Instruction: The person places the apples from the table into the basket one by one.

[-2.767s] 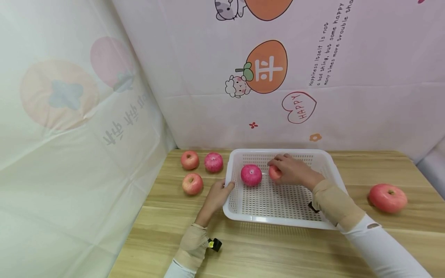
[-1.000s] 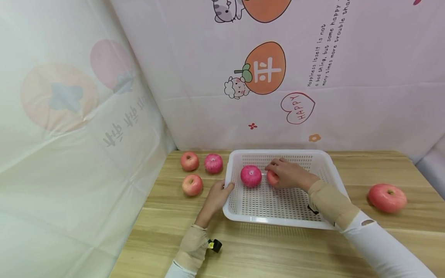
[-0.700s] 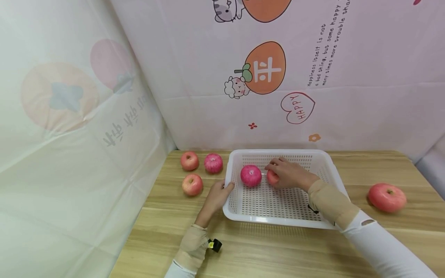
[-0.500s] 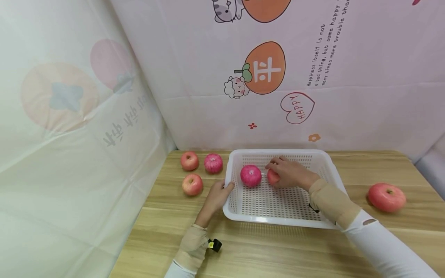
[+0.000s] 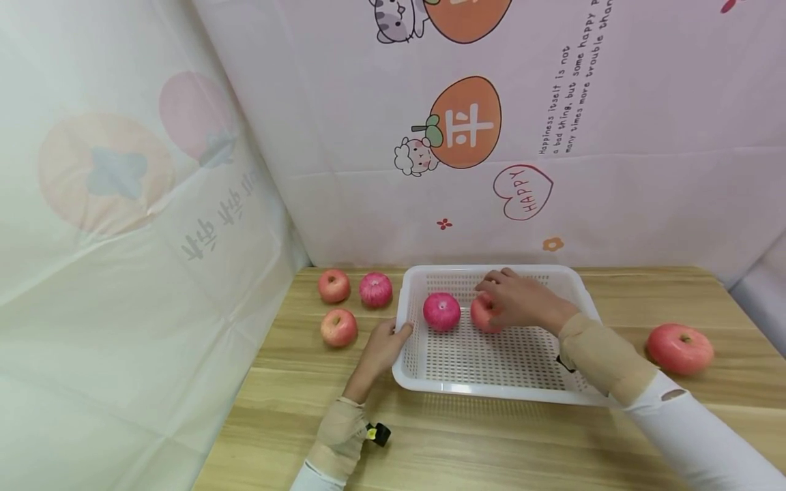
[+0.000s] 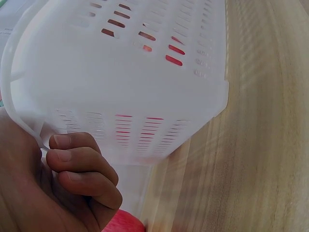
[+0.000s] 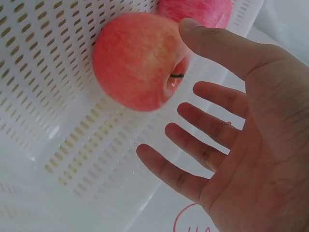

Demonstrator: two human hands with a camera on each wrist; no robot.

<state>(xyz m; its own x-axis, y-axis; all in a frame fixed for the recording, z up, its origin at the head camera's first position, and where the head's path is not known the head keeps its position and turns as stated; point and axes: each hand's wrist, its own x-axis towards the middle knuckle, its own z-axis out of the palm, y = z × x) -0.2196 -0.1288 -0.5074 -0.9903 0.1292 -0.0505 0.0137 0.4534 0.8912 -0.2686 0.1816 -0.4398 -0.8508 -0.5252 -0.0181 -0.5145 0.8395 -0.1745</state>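
My right hand (image 5: 522, 300) is spread wide inside the basket (image 5: 491, 389), fingers (image 7: 193, 157) apart and off the pale red apple (image 7: 137, 60), which lies on the basket floor beside a deeper pink apple (image 5: 441, 311). My left hand (image 5: 381, 348) curls over the basket's left rim, gripping it, I think. Three apples (image 5: 338, 326) sit left of the basket, one (image 5: 679, 348) right.

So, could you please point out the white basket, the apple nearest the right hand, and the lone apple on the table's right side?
white basket (image 5: 491, 390): head view, on its near rim.
apple nearest the right hand (image 7: 135, 60): right wrist view, on its rounded side.
lone apple (image 5: 679, 348): head view, on its top.
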